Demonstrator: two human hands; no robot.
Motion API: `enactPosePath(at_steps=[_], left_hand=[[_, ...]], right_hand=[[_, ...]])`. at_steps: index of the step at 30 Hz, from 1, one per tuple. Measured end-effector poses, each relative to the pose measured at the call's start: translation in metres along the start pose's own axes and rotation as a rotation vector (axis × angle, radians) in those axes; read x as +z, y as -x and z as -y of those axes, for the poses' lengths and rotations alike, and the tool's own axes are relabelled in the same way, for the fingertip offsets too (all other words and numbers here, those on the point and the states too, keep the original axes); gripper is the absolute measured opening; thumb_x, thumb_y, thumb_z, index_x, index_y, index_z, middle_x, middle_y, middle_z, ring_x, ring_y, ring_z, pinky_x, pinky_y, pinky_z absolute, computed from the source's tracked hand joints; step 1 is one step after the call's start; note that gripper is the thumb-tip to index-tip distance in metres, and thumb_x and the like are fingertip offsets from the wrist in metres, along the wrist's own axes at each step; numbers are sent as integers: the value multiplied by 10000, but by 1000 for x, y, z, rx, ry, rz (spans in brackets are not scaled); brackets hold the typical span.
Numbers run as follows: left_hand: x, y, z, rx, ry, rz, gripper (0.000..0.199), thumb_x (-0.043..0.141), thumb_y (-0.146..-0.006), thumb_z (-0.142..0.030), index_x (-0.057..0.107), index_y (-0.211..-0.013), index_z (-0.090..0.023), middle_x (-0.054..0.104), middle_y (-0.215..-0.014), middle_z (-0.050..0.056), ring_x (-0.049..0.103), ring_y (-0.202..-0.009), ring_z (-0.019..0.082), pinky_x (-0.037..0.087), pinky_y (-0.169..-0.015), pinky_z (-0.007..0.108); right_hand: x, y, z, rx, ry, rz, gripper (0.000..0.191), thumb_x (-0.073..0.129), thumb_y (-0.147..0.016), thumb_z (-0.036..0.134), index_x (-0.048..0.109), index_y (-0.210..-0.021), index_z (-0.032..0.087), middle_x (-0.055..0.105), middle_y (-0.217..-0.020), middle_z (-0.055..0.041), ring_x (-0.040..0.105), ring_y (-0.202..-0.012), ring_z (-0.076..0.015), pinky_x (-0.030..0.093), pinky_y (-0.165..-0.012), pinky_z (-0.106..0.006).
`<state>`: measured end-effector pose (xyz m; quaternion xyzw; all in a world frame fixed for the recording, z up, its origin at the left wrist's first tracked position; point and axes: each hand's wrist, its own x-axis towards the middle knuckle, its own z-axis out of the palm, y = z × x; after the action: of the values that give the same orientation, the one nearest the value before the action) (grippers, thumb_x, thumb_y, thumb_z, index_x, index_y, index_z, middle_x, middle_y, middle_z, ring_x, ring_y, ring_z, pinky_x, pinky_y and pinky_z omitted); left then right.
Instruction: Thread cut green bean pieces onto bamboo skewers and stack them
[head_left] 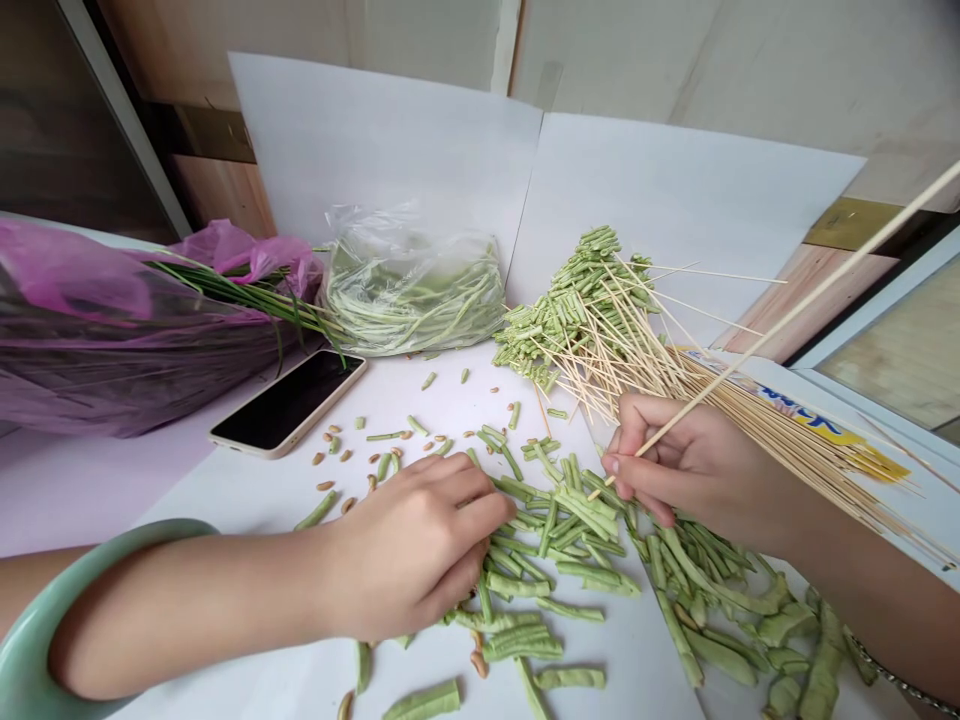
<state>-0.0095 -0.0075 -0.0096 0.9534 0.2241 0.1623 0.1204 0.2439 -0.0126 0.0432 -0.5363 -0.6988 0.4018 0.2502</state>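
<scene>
1. Desk (67,505) first: green bean pieces (525,641) strewn over white paper (244,490).
2. Left hand (420,545) curls down among them, fingertips hidden, grip impossible to tell.
3. Right hand (667,460) pinches a skewer (750,356), tip down at the pieces!

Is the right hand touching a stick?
Touching. The head view shows the right hand pinching a thin stick, its long end slanting up past the wrist.
</scene>
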Motion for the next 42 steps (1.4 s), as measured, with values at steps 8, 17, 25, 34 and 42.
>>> enactPosePath(at_steps=[8, 17, 25, 34, 42], left_hand=[[-3, -4, 0, 202, 73, 79, 493, 473, -914, -418, 471, -1341, -173, 520, -1345, 128, 457, -1182, 291, 369, -1019, 412], [3, -8, -2, 134, 3, 135, 566, 431, -898, -547, 495, -1338, -195, 525, -1319, 140, 463, -1136, 319, 345, -1005, 454], [4, -7, 0, 115, -17, 83, 536, 445, -892, -542, 536, -1258, -161, 588, -1119, 151, 501, -1051, 305, 391, -950, 432], [5, -8, 3, 140, 65, 50, 455, 423, -909, -523, 553, -1123, -143, 599, -1015, 151, 541, -951, 276, 434, -897, 405], [0, -9, 2, 120, 159, 82, 402, 444, -921, -456, 540, -1130, -125, 589, -1044, 147, 542, -971, 268, 437, -918, 392]], right_hand=[[-3, -1, -6, -18, 109, -2, 234, 538, -860, 306, 411, -679, 232, 546, -563, 47, 437, -458, -96, 297, -440, -228], [3, -2, -9, -43, 231, 63, 211, 498, -886, 333, 436, -708, 240, 514, -541, 48, 450, -490, -120, 289, -459, -246], [-3, 0, -8, -12, 95, 258, 175, 513, -870, 241, 454, -706, 225, 553, -593, 37, 468, -472, -91, 342, -454, -217], [-4, 4, -5, 50, -5, 377, 202, 564, -848, 264, 446, -691, 220, 563, -579, 36, 477, -443, -74, 317, -392, -175], [0, -2, -7, -80, -147, 94, 238, 610, -847, 295, 462, -679, 213, 622, -610, 16, 495, -415, -69, 382, -431, -209]])
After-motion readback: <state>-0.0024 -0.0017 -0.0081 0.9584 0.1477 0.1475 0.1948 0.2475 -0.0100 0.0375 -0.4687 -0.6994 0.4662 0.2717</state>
